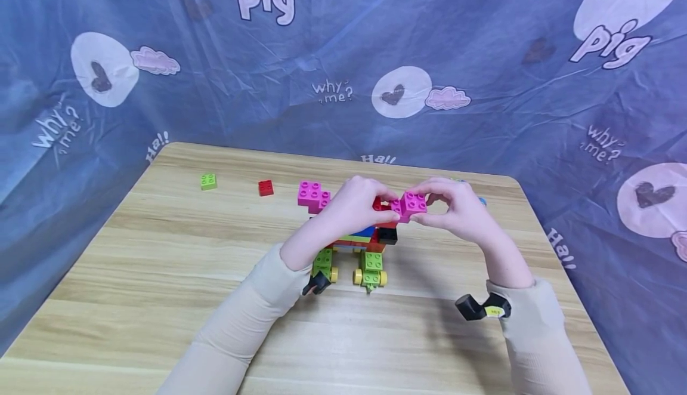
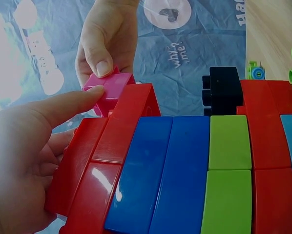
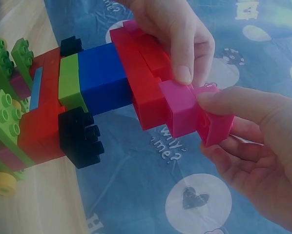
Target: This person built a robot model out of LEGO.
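Observation:
A building-block model [image 1: 362, 232] stands on green bases with yellow wheels [image 1: 356, 276]. Its body stacks red, lime and blue bricks [image 2: 185, 161], and a black brick [image 3: 80, 136] juts from the side. My left hand [image 1: 354, 207] grips the upper red bricks [image 3: 148, 100] at the right end, its thumb by the pink brick [image 3: 179, 107] fixed there. With thumb and fingers, my right hand [image 1: 461, 209] pinches an outer pink brick [image 1: 415, 202] against that one. Whether the two are fully pressed together I cannot tell. More pink bricks [image 1: 310, 192] stick out at the model's left end.
A loose lime brick [image 1: 208, 181] and a loose red brick [image 1: 265, 188] lie at the back left of the wooden table [image 1: 161, 287]. Small blue and green pieces show partly behind my right hand. A printed blue cloth [image 1: 333, 43] hangs behind the table.

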Demonstrator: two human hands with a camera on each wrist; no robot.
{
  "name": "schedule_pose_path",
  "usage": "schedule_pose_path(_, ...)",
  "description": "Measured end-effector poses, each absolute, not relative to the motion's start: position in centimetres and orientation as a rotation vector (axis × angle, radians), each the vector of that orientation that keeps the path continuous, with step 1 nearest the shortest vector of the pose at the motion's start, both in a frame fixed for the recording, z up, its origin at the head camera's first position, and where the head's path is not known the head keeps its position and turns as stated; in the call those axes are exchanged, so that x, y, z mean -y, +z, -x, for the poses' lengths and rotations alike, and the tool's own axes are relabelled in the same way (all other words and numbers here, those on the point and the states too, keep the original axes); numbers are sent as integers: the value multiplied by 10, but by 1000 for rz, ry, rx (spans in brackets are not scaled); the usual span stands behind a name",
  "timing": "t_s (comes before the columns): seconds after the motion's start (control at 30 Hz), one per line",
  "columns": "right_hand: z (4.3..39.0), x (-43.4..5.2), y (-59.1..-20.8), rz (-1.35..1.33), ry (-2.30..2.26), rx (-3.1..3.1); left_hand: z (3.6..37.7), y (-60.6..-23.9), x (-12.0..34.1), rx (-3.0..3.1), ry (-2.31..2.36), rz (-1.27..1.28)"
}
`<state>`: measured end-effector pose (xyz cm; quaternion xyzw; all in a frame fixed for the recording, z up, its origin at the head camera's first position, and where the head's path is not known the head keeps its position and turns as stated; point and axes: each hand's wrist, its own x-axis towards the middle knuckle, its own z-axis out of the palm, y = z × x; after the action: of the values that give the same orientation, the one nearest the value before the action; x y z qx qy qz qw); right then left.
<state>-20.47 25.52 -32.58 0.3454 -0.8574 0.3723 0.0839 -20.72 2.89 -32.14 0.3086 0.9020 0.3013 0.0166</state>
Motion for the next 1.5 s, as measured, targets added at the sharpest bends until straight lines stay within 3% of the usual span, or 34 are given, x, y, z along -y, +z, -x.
schedule_pose_path(1.5, 206, -256, -331, -1019, 1303, 2556, 208, -322, -30, -2819, 926, -971)
